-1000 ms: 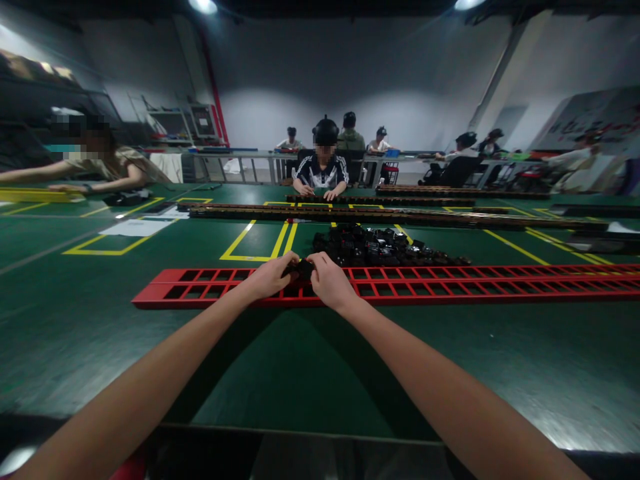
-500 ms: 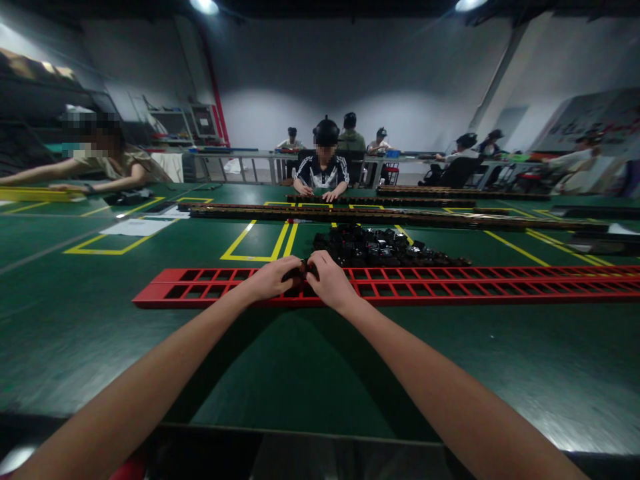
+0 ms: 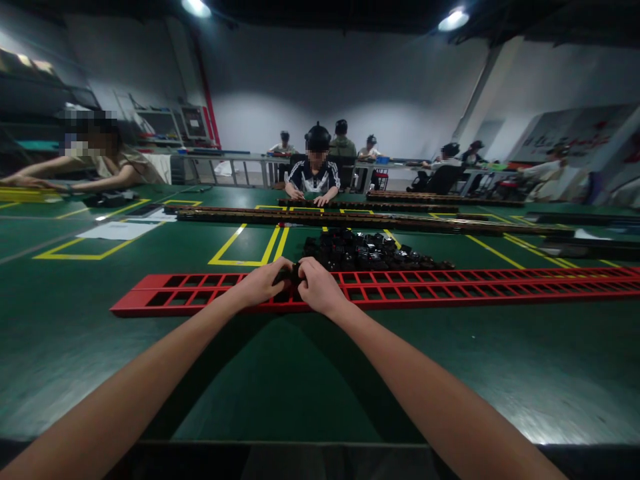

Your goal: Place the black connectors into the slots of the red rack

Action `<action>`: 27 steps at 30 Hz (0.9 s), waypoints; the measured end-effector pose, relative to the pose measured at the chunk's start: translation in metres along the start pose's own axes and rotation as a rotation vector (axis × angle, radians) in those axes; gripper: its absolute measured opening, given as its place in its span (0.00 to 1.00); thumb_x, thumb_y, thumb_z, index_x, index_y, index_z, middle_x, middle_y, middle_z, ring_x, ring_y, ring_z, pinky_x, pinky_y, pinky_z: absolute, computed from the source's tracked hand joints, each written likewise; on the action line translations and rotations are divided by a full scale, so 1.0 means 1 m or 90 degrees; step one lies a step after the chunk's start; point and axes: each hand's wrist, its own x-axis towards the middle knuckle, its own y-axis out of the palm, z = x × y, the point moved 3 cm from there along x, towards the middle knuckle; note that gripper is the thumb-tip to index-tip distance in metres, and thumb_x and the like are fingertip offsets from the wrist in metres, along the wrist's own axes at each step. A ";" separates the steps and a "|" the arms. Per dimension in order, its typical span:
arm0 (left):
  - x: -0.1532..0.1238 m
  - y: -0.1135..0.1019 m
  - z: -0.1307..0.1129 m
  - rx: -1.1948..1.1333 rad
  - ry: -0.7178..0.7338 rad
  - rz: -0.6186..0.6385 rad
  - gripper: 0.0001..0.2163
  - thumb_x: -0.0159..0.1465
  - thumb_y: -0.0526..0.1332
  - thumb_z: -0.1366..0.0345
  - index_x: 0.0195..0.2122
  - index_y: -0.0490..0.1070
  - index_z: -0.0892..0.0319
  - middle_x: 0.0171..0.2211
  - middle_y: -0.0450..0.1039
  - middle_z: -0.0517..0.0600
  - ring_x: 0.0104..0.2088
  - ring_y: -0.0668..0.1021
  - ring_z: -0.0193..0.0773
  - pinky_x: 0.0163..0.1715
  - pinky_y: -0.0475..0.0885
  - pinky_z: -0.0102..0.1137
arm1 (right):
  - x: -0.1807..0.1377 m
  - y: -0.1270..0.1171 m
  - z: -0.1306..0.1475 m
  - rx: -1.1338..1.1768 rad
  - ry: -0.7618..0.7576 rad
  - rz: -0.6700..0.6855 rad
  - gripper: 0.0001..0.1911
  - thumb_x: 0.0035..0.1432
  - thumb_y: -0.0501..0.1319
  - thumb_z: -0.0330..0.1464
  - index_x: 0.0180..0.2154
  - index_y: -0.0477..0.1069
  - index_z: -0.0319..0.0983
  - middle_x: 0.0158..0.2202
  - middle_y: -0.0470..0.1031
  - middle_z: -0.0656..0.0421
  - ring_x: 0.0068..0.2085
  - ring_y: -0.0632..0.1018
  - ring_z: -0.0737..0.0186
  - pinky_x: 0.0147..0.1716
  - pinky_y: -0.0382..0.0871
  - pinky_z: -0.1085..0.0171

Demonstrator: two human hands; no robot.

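My left hand (image 3: 260,285) and my right hand (image 3: 319,288) meet over a long red slotted rack (image 3: 450,285) lying across the green table. Both hands are closed around a small black part (image 3: 289,279) held between their fingertips, right over the rack's slots. Most of that part is hidden by my fingers. Just behind the rack lies a heap of similar small black parts (image 3: 367,250).
Yellow tape rectangles (image 3: 250,247) mark the green table. Long dark filled racks (image 3: 350,219) lie farther back. A person sits opposite (image 3: 314,175) working at one; another person leans in at the far left (image 3: 95,167). White paper (image 3: 117,231) lies at the left.
My hands stay closed on the black part over the rack, now pressed closer together. The camera tipped down and shifted slightly, so the rack sits lower in view.
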 end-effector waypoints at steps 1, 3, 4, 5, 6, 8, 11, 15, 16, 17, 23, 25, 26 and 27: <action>0.000 0.000 0.000 0.003 0.001 0.006 0.18 0.62 0.57 0.67 0.54 0.64 0.57 0.48 0.74 0.55 0.46 0.77 0.46 0.49 0.71 0.42 | 0.000 0.000 0.000 -0.012 0.002 0.002 0.11 0.51 0.54 0.19 0.34 0.63 0.40 0.44 0.70 0.52 0.48 0.71 0.56 0.48 0.66 0.59; 0.000 0.001 -0.001 0.010 0.013 0.016 0.22 0.61 0.57 0.67 0.58 0.62 0.57 0.51 0.73 0.56 0.48 0.77 0.47 0.51 0.71 0.42 | 0.000 0.000 0.001 -0.039 0.006 0.004 0.11 0.51 0.54 0.20 0.34 0.63 0.40 0.43 0.71 0.53 0.47 0.71 0.56 0.47 0.65 0.59; 0.000 0.001 -0.001 0.012 0.021 0.016 0.23 0.61 0.57 0.68 0.59 0.62 0.57 0.52 0.73 0.56 0.50 0.77 0.47 0.52 0.70 0.42 | 0.000 0.000 0.001 -0.051 0.007 0.004 0.11 0.51 0.54 0.20 0.34 0.63 0.40 0.43 0.72 0.53 0.46 0.70 0.56 0.46 0.65 0.59; 0.000 0.001 -0.002 0.013 0.030 0.014 0.23 0.61 0.56 0.69 0.59 0.63 0.57 0.53 0.73 0.56 0.51 0.76 0.47 0.53 0.70 0.42 | 0.000 -0.001 0.002 -0.060 0.007 0.004 0.11 0.51 0.53 0.20 0.34 0.63 0.40 0.43 0.72 0.53 0.46 0.70 0.56 0.45 0.65 0.59; 0.000 0.001 -0.003 0.013 0.036 0.011 0.24 0.60 0.56 0.69 0.59 0.63 0.57 0.54 0.73 0.55 0.52 0.76 0.47 0.54 0.70 0.41 | 0.000 -0.002 0.002 -0.066 0.006 0.003 0.11 0.51 0.53 0.20 0.34 0.63 0.40 0.43 0.72 0.53 0.46 0.70 0.56 0.45 0.65 0.59; 0.000 0.000 -0.004 0.013 0.039 0.005 0.23 0.60 0.55 0.70 0.58 0.65 0.57 0.54 0.73 0.55 0.52 0.76 0.46 0.54 0.70 0.41 | -0.001 -0.003 0.004 -0.071 0.003 0.004 0.11 0.51 0.53 0.19 0.34 0.64 0.40 0.43 0.73 0.53 0.46 0.70 0.56 0.44 0.65 0.59; 0.001 0.001 -0.004 0.017 0.033 0.007 0.21 0.60 0.55 0.70 0.55 0.67 0.58 0.51 0.75 0.55 0.50 0.77 0.46 0.53 0.70 0.41 | -0.001 -0.005 0.007 -0.076 -0.001 0.014 0.12 0.51 0.52 0.18 0.33 0.64 0.40 0.44 0.73 0.52 0.47 0.69 0.55 0.45 0.65 0.59; 0.000 0.001 -0.004 0.020 0.039 0.012 0.20 0.60 0.55 0.69 0.54 0.68 0.57 0.50 0.75 0.54 0.49 0.77 0.46 0.52 0.70 0.40 | -0.001 -0.004 0.006 -0.070 -0.004 0.018 0.12 0.52 0.52 0.18 0.33 0.64 0.39 0.43 0.72 0.52 0.46 0.69 0.57 0.45 0.66 0.61; 0.000 0.001 -0.004 0.020 0.043 0.012 0.20 0.60 0.55 0.69 0.54 0.68 0.57 0.50 0.75 0.54 0.49 0.77 0.45 0.52 0.70 0.39 | -0.001 -0.003 0.005 -0.068 -0.002 0.018 0.11 0.52 0.53 0.18 0.33 0.64 0.39 0.43 0.72 0.53 0.45 0.69 0.57 0.44 0.66 0.61; 0.000 0.001 -0.004 0.020 0.046 0.010 0.20 0.60 0.55 0.69 0.54 0.68 0.57 0.50 0.75 0.54 0.49 0.77 0.45 0.51 0.71 0.39 | -0.001 -0.002 0.005 -0.067 0.000 0.020 0.11 0.52 0.53 0.19 0.34 0.65 0.39 0.43 0.71 0.53 0.44 0.69 0.58 0.44 0.66 0.62; 0.000 0.000 -0.005 0.011 0.052 0.003 0.19 0.60 0.56 0.70 0.53 0.70 0.56 0.50 0.76 0.53 0.48 0.78 0.44 0.52 0.71 0.38 | -0.002 0.001 0.003 -0.069 0.004 0.047 0.09 0.57 0.54 0.21 0.37 0.66 0.38 0.41 0.72 0.53 0.43 0.70 0.58 0.44 0.66 0.62; 0.000 0.000 -0.006 0.013 0.056 0.008 0.20 0.60 0.56 0.70 0.54 0.69 0.56 0.51 0.75 0.53 0.49 0.78 0.44 0.53 0.71 0.38 | -0.002 0.000 0.004 -0.066 0.022 0.055 0.09 0.59 0.54 0.22 0.41 0.67 0.37 0.42 0.74 0.52 0.43 0.71 0.58 0.44 0.66 0.62; 0.000 0.001 -0.006 0.017 0.057 0.011 0.20 0.60 0.56 0.70 0.54 0.69 0.56 0.51 0.75 0.53 0.49 0.77 0.44 0.53 0.70 0.39 | -0.002 -0.001 0.004 -0.067 0.033 0.060 0.09 0.60 0.54 0.22 0.42 0.67 0.36 0.42 0.74 0.52 0.43 0.72 0.58 0.44 0.66 0.62; 0.000 0.001 -0.006 0.021 0.058 0.013 0.20 0.60 0.56 0.70 0.55 0.69 0.56 0.51 0.75 0.53 0.49 0.77 0.44 0.53 0.70 0.39 | -0.002 -0.001 0.004 -0.070 0.044 0.066 0.09 0.61 0.54 0.23 0.43 0.67 0.36 0.43 0.75 0.51 0.44 0.72 0.58 0.45 0.66 0.61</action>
